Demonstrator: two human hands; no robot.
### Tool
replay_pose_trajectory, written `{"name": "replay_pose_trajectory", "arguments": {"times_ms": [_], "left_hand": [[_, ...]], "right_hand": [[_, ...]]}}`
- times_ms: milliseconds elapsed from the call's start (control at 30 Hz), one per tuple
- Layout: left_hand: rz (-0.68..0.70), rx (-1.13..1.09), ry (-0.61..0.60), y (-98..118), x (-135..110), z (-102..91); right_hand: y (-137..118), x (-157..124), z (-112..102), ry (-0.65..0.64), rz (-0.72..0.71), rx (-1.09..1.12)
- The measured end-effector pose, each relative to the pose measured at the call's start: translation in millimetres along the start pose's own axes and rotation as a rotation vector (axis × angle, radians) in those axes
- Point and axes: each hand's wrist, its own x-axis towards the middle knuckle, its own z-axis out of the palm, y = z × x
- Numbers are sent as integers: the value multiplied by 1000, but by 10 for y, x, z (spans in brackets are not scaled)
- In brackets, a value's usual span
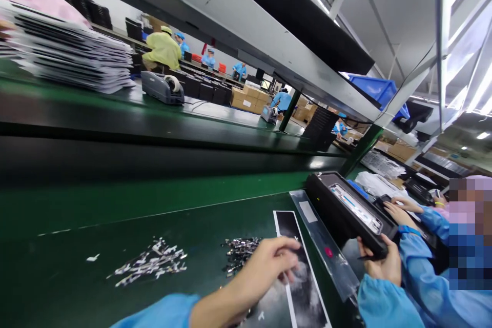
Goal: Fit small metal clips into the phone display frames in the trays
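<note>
My left hand (269,264) reaches over the green bench with its fingers bunched together above a dark printed sheet (303,287). Whether they pinch a small part I cannot tell. Just left of the fingers lies a pile of small metal parts (240,251), and a second pile (149,264) lies further left. My right hand (378,264) grips the near end of a long black unit (349,210), which is tilted up off the bench. A clear plastic strip (326,246) with a red dot lies between the sheet and the unit.
A co-worker in blue sleeves at the right has both hands (397,210) by the unit's far side. Beyond the dark conveyor belt (154,164) are a stack of sheets (73,51) and a tape dispenser (163,87). A blue bin (374,89) sits on the overhead shelf.
</note>
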Motion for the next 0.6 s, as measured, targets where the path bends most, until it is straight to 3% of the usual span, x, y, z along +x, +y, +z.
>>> {"name": "replay_pose_trajectory", "arguments": {"times_ms": [133,300,433,600], "left_hand": [[-34,-24,-2,-9,649,470],[-19,-83,73,-36,1235,793],[33,-244,59,-51,1437,897],[1,-392,112,-98,1462,870]], "right_hand": [[-7,-120,143,-38,24,62],[-31,-358,217,-111,48,89],[28,-584,280,-159,85,94],[155,-768,363,-270,160,18]]}}
